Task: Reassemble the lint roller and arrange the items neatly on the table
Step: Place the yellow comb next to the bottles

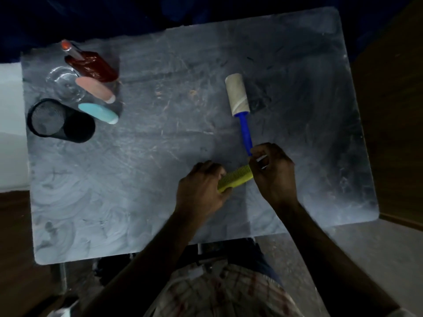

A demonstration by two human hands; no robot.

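Note:
The lint roller (238,94) lies on the grey table (160,145), its pale paper roll at the far end and its blue handle (246,131) running toward me. My right hand (272,172) is closed around the near end of that handle and also touches one end of a yellow-green comb (235,179). My left hand (201,191) grips the comb's other end, just above the table. Fingers hide both ends of the comb and the handle's tip.
At the far left stand a black mesh cup (59,121), a clear glass (65,83), a dark red bottle (91,65), a pink oval case (96,89) and a light blue oval case (98,113). The table's front edge is close to my body.

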